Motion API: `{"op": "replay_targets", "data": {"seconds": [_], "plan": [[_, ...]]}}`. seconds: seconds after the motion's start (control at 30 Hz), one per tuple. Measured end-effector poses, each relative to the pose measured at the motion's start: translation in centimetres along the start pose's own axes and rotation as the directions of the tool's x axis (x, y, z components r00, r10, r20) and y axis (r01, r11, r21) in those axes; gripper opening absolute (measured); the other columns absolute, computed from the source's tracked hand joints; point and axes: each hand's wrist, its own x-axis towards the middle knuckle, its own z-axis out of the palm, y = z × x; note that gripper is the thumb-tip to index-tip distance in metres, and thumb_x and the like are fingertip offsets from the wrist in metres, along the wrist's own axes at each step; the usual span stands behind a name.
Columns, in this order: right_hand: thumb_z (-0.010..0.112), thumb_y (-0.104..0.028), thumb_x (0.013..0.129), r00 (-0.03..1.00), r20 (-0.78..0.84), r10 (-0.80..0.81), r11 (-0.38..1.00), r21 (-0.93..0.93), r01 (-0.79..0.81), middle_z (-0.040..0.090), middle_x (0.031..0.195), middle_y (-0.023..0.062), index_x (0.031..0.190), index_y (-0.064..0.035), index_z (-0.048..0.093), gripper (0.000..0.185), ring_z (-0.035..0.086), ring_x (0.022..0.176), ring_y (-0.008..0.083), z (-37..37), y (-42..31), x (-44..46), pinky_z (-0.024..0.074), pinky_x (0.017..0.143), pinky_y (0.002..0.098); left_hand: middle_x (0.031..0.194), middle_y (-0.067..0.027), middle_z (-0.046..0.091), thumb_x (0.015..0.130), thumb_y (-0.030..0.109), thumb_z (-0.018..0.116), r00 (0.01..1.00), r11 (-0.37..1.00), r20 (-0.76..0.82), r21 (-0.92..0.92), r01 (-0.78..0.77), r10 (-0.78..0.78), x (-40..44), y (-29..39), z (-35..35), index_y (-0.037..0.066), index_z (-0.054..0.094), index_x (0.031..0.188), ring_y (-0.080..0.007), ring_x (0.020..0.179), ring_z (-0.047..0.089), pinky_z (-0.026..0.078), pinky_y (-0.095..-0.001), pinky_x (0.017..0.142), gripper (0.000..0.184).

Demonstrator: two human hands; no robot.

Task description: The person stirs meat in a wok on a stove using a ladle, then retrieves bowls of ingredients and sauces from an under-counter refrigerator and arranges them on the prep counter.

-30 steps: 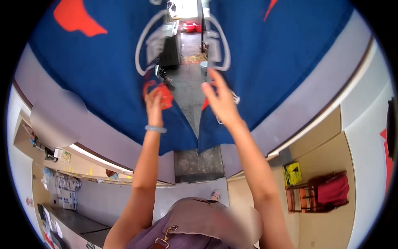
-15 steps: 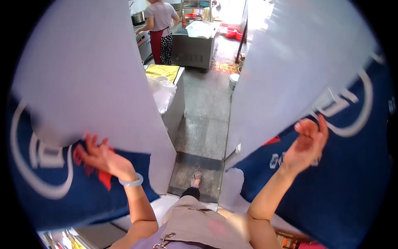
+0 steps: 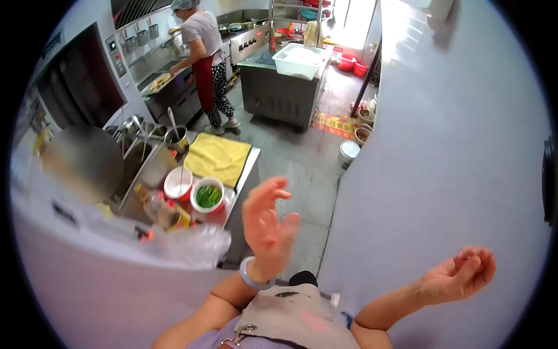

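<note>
My left hand (image 3: 268, 224), with a pale bracelet at its wrist, is raised in front of my apron (image 3: 285, 317). Its fingers are bent but apart, and nothing is in it. Left of that hand, on a counter, are a bowl of chopped greens (image 3: 208, 196), a red-and-white tub (image 3: 178, 184), a bottle (image 3: 163, 209) and a clear plastic bag (image 3: 200, 247). Over to the right, my right hand (image 3: 462, 273) is in front of a pale wall (image 3: 430, 192). Its fingers are curled in towards the thumb, with no object visible in them.
A yellow cloth (image 3: 218, 157) lies on the near counter. Farther off, a co-worker (image 3: 203, 49) stands at a worktop on the left. A steel cabinet (image 3: 273, 96) carries a white plastic bin (image 3: 299, 61). Along the right are a white bucket (image 3: 349, 152) and red basins (image 3: 347, 62).
Both hands were at the blue-and-white door curtain, which has now left the view ahead. My left hand has swung towards the middle; my right has dropped lower. The kitchen appears nearer.
</note>
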Motion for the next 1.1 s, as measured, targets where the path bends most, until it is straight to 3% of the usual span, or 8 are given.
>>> {"op": "replay_targets", "data": {"seconds": [0.17,0.27,0.37,0.43,0.5,0.8,0.93,1.1], "plan": [[0.052,-0.008,0.087,0.961,0.275,0.012,0.995,0.094,-0.039,0.038,0.067,-0.0013,0.086,-0.0053,0.055,0.004,0.031,0.054,0.0060,4.8,14.2,0.3,0.0271,0.048,0.0188,0.092,-0.0133,0.054,0.073,-0.011,0.060,0.998,1.000,0.056,-0.022,0.022,-0.021,7.5,-11.3,2.2,-0.002,0.054,0.096,-0.0144,0.076,0.055,0.044,-0.0207,0.063,0.025],[0.052,-0.013,0.088,0.944,0.328,0.048,0.974,0.195,-0.118,0.033,0.064,-0.0018,0.082,-0.0047,0.052,0.011,0.029,0.045,0.0048,10.4,22.7,1.7,0.0237,0.040,0.0173,0.070,-0.0065,0.055,0.073,-0.013,0.060,0.996,0.985,0.021,0.147,0.088,-0.092,13.1,-18.3,2.9,-0.001,0.057,0.082,-0.0020,0.040,0.039,0.028,-0.0155,0.036,0.014],[0.051,-0.017,0.089,0.952,0.255,0.171,0.944,0.235,-0.233,0.034,0.061,-0.0013,0.075,-0.0040,0.046,0.020,0.028,0.037,0.0051,17.5,29.5,0.7,0.0222,0.031,0.0182,0.058,-0.0012,0.049,0.085,0.002,0.054,0.954,0.947,-0.151,0.156,0.281,-0.258,17.6,-25.8,2.5,0.000,0.057,0.078,-0.0017,0.041,0.037,0.024,-0.0164,0.036,0.008],[0.050,-0.021,0.089,0.954,0.213,0.210,0.936,0.239,-0.259,0.036,0.058,-0.0006,0.071,-0.0039,0.044,0.026,0.028,0.034,0.0054,21.4,34.9,0.7,0.0221,0.027,0.0193,0.051,0.0025,0.040,0.090,0.012,0.048,0.962,0.912,-0.261,0.368,0.181,-0.085,20.0,-31.0,0.8,0.004,0.051,0.067,-0.0020,0.038,0.028,0.019,-0.0187,0.036,0.024],[0.047,-0.028,0.090,0.788,0.613,0.045,0.628,0.597,-0.500,0.036,0.048,0.0005,0.070,-0.0036,0.042,0.033,0.028,0.031,0.0065,24.0,41.7,0.6,0.0222,0.026,0.0186,0.048,0.0047,0.030,0.093,0.016,0.043,0.933,0.978,-0.347,0.140,0.153,-0.096,21.2,-36.3,-2.5,0.010,0.036,0.058,-0.0028,0.038,0.020,0.014,-0.0208,0.037,0.036],[0.038,-0.043,0.091,0.731,0.679,0.069,0.752,0.446,-0.486,0.032,0.040,-0.0046,0.051,-0.0105,0.032,0.052,0.024,0.027,0.0046,39.9,68.1,1.5,0.0193,0.026,0.0179,0.047,0.0054,0.025,0.089,0.013,0.046,0.648,0.892,-0.706,0.051,0.449,-0.285,34.5,-61.9,-0.6,0.013,0.031,0.058,-0.0026,0.036,0.018,0.011,-0.0205,0.033,0.034],[0.046,-0.021,0.092,0.862,0.497,0.101,0.828,0.439,-0.350,0.036,0.061,-0.0008,0.068,-0.0080,0.037,0.028,0.018,0.038,0.0070,45.4,78.1,3.9,0.0213,0.035,0.0205,0.059,0.0062,0.037,0.087,0.008,0.050,0.869,0.889,-0.331,0.150,0.433,-0.368,43.3,-75.3,10.3,0.008,0.048,0.069,-0.0003,0.047,0.028,0.019,-0.0167,0.040,0.019],[0.059,0.006,0.078,0.946,0.322,0.014,0.927,0.351,-0.133,0.033,0.078,0.0026,0.076,-0.0103,0.032,0.032,0.027,0.045,0.0053,49.9,91.0,6.7,0.0167,0.033,0.0178,0.074,-0.0013,0.045,0.084,0.021,0.059,0.983,0.985,0.069,0.030,-0.170,0.168,55.0,-85.4,25.3,0.004,0.046,0.094,-0.0112,0.064,0.037,0.030,-0.0230,0.052,0.023]]}}
